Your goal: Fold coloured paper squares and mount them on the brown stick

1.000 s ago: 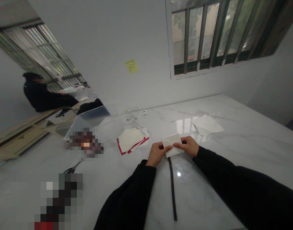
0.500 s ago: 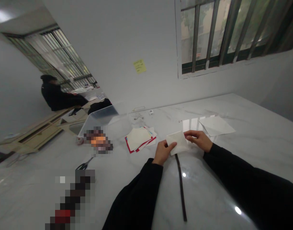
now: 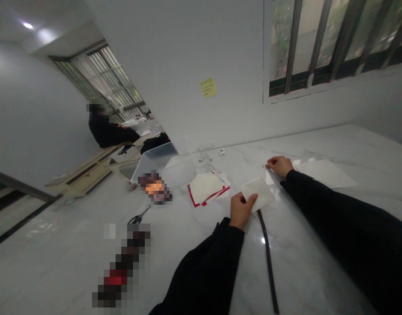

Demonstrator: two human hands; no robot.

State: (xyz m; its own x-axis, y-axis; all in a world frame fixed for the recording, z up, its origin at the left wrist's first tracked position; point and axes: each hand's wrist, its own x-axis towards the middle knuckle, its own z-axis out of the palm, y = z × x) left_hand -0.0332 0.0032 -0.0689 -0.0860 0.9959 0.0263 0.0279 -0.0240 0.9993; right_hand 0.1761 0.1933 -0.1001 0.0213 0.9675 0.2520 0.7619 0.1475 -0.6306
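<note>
My left hand point(image 3: 242, 208) grips a folded cream paper point(image 3: 260, 195) between thumb and fingers. Away from that paper, my right hand point(image 3: 280, 166) is over the table with its fingertips pinched beside a tiny shiny piece point(image 3: 262, 166); whether the fingers hold anything is too small to tell. A dark narrow strip point(image 3: 268, 262) runs from under the folded paper toward the table's front. Left of my left hand lies a stack of cream, red and white papers point(image 3: 206, 188). A white sheet point(image 3: 329, 173) lies to the right, partly behind my right sleeve.
Scissors point(image 3: 138, 217) lie left on the marble table point(image 3: 188, 262), near blurred-out items. Behind them stands a clear plastic bin point(image 3: 155, 159). A small white box point(image 3: 222, 152) sits near the wall, which bears a yellow note point(image 3: 209, 87). A person point(image 3: 105, 129) sits far left.
My right hand has let go of the folded paper and moved back and right to the tiny shiny piece. My left hand still holds the paper. The view has shifted left.
</note>
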